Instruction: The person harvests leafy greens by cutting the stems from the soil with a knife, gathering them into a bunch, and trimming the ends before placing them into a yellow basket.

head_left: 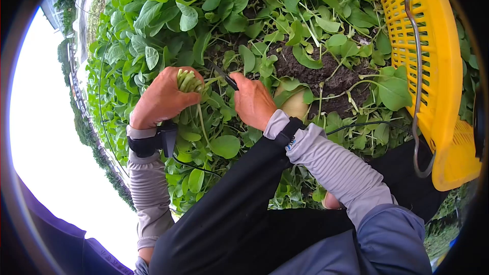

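Note:
A bunch of leafy greens [189, 81] is gripped in my left hand [165, 97], its pale cut stem ends pointing toward my right hand. My right hand [253, 101] is closed around the dark handle of a small knife [224, 75]. The blade points up and left, a short way from the stem ends. Below my left hand a loose stem with a round leaf [224, 145] hangs down among the plants. The leaves of the bunch are mostly hidden behind my left hand.
Dense leafy plants [147, 25] fill the left and top. Dark bare soil [305, 74] with scattered leaves lies right of my right hand. A yellow plastic basket [448, 61] with a metal handle [417, 61] stands at the right. Thin black cables run from both wrist bands.

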